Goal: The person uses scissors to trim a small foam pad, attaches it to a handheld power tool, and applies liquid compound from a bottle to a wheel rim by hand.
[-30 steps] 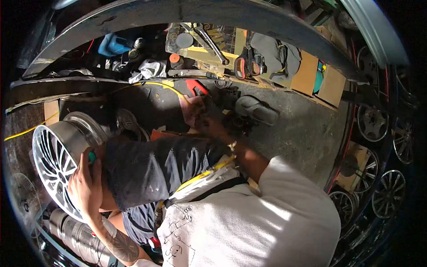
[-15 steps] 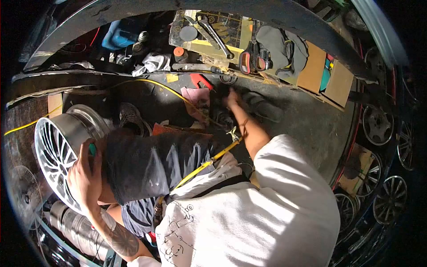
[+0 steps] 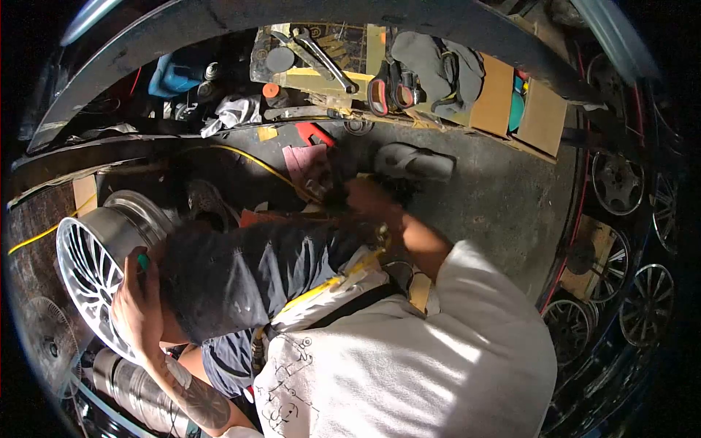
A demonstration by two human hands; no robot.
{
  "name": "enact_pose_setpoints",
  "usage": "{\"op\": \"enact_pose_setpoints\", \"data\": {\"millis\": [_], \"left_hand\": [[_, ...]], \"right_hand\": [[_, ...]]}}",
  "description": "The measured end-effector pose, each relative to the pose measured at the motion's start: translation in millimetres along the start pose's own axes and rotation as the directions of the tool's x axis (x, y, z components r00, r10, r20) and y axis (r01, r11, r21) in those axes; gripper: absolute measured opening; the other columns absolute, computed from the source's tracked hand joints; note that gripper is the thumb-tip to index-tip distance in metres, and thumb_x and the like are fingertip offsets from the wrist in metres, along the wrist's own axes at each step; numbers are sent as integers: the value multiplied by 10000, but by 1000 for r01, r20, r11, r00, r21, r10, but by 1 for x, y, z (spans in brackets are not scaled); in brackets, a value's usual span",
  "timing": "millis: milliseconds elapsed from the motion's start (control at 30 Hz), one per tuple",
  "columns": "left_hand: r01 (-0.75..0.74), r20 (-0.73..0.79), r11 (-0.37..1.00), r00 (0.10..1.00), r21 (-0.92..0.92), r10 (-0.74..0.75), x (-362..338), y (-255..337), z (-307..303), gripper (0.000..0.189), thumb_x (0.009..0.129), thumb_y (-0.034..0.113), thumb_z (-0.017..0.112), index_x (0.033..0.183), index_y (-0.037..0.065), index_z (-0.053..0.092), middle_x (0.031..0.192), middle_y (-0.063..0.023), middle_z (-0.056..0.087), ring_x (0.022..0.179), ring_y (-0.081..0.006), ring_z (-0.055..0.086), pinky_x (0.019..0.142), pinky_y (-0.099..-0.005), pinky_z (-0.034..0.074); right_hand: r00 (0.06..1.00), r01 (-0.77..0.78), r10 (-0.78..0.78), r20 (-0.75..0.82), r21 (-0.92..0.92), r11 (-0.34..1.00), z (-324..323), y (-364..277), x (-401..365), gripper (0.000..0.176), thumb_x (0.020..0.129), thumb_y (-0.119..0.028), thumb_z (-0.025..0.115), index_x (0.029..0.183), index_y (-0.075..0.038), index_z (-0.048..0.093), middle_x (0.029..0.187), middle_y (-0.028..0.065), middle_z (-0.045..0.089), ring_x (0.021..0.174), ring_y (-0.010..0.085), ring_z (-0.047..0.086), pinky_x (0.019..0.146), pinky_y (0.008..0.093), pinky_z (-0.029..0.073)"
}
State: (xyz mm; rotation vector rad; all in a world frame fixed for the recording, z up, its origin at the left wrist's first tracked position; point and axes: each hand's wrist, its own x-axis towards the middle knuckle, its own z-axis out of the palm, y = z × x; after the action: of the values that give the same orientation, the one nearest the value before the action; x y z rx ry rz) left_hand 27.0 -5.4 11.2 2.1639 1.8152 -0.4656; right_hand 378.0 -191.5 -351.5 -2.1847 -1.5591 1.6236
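My left hand (image 3: 137, 310) lies against the spoked face of a silver wheel rim (image 3: 91, 281), with its fingers closed around a small green object (image 3: 143, 261) that shows between thumb and fingers. Beside my knee, my right hand (image 3: 369, 196) is blurred and in shadow; its fingers and anything in them cannot be made out. Close to it are a pink cloth (image 3: 305, 164), a grey sandal (image 3: 415, 161) and a red-handled tool (image 3: 314, 134) on the floor. A yellow hose (image 3: 314, 293) crosses my lap.
A bench at the top holds wrenches (image 3: 321, 58), red-handled scissors (image 3: 380, 95), grey gloves (image 3: 431, 62) and an open cardboard box (image 3: 491, 95). Several wheels (image 3: 646, 305) line the right side. Another metal rim (image 3: 135, 383) lies at the lower left.
My right hand has moved back toward my knee, away from the red-handled tool, uncovering the sandal. My left hand stays on the rim. The view has shifted slightly.
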Motion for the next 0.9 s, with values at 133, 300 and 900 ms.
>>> {"op": "enact_pose_setpoints", "data": {"millis": [133,300,900], "left_hand": [[-76,-134,997,988,29,79,-1,-7,13,343,988,329,525,1294,183,575,1112,-163,698,1005,-403,663,832,-468,506],[-138,-155,990,978,23,140,0,-6,13,342,991,333,522,1297,188,568,1145,-160,690,1017,-401,663,836,-474,508],[-112,-123,993,986,21,114,-2,-6,8,393,1003,345,499,1328,132,558,1187,-181,670,1103,-397,629,895,-450,492]], "right_hand": [[899,-414,401,-179,-44,909,-35,76,0,759,840,-159,674,1524,-217,351,1589,195,275,1388,488,354,1089,557,383],[958,-161,38,-283,-423,892,27,111,-27,911,756,-234,801,1530,-254,321,1611,135,199,1438,445,265,1129,592,335],[897,-328,363,-251,169,929,-135,147,-24,762,638,-248,804,1251,99,513,1271,277,569,1183,375,570,949,435,485]]}}
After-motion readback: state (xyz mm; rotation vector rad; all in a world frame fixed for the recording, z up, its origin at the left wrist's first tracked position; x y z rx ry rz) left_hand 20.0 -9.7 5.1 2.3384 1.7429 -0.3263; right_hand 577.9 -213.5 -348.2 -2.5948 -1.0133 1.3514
